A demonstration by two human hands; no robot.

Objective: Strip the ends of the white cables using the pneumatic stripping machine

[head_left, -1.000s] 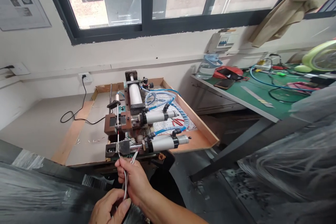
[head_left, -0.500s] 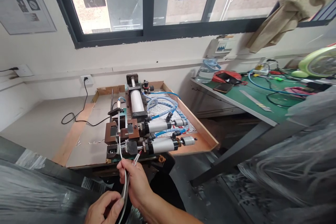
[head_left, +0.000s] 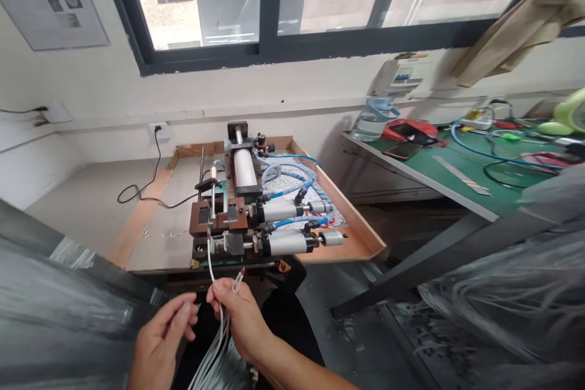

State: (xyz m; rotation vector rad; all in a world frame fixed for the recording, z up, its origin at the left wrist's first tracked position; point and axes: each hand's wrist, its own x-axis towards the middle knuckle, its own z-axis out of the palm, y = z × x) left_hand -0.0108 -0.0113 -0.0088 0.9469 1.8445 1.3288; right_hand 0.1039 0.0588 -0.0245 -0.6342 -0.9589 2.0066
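Note:
My right hand is closed on a bundle of thin white cables that hangs down toward my lap. One white cable runs up from the fingers into the front jaw of a small pneumatic machine with silver cylinders and blue hoses. A second cable end sticks up by my right thumb. My left hand is just left of the bundle, fingers loosely curled and apart, touching no cable that I can see.
The machine stands in a shallow wooden tray on a low bench under a window. A black power cord runs to a wall socket. A green-topped table at right holds tools, wires and a water jug. Plastic sheeting lies lower right.
My left hand has let go of the lower part of the bundle and risen, its fingers opening. The right hand keeps its grip, and the view has shifted a little.

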